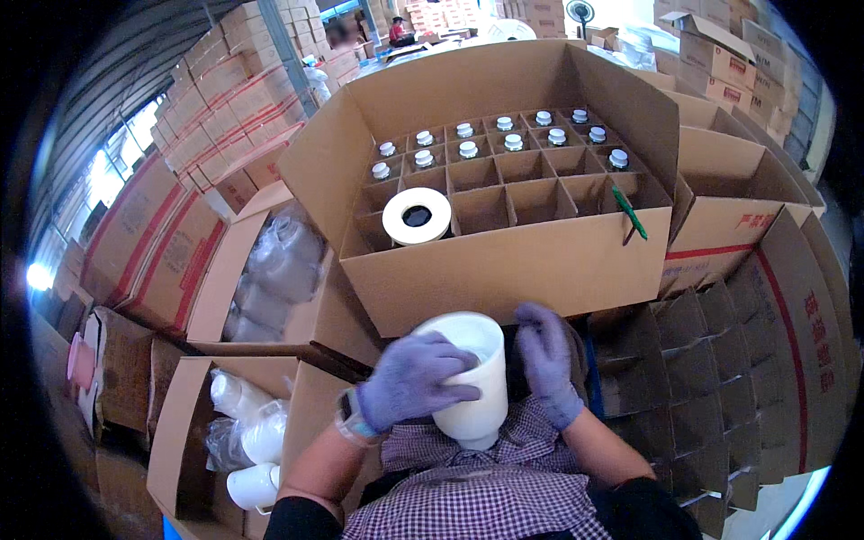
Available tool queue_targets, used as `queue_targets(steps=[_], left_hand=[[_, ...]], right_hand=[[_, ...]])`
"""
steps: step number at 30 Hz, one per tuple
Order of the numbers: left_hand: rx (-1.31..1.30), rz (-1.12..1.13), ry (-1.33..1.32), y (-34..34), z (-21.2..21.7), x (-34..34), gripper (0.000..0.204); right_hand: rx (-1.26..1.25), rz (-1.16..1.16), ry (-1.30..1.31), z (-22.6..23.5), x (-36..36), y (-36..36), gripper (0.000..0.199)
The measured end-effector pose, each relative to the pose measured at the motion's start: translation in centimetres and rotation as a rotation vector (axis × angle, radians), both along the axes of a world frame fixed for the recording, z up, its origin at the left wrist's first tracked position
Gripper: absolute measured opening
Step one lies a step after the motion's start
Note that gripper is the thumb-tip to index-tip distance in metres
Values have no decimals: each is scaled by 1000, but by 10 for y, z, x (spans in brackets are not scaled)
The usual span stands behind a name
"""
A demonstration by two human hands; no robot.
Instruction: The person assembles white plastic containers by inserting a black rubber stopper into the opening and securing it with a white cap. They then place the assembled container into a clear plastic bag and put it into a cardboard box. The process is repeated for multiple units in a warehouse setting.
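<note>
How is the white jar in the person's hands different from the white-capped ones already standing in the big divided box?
The held jar is gripped by the gloved left hand, with the right hand beside it; the boxed jars each stand in a cell of the cardboard box. The held jar shows an open mouth, whereas the boxed jars show closed white caps. The held jar is tipped, mouth away from the person; the boxed jars stand upright. Both look white.

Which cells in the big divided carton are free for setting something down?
Divided carton: the middle and front rows are mostly open cells, between the tape roll at front left and the green pen at right. The back rows are crowded with capped bottles.
</note>
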State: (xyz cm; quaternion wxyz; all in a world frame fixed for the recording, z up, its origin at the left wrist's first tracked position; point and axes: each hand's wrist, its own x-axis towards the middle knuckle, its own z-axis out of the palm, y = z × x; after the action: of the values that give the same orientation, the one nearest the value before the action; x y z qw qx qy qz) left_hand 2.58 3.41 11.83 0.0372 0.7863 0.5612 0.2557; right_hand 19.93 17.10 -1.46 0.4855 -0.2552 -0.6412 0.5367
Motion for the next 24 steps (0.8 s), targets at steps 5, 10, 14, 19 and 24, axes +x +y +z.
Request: queue_targets(steps=[5, 10, 14, 19, 24], left_hand=[[-164, 101, -49, 78, -49, -9, 32], [483, 705, 359, 176, -20, -95, 71], [-156, 797, 239, 209, -34, -160, 100], [-231, 367, -476, 206, -15, -199, 81], [-62, -153, -1586, 128, 18, -81, 84]], right_hand=[[368, 228, -202, 38, 25, 7, 43], [508, 223, -333, 36, 41, 13, 50], [454, 210, -291, 31, 31, 11, 49], [405, 214, -241, 34, 30, 18, 49], [641, -92, -200, 92, 4, 46, 57]])
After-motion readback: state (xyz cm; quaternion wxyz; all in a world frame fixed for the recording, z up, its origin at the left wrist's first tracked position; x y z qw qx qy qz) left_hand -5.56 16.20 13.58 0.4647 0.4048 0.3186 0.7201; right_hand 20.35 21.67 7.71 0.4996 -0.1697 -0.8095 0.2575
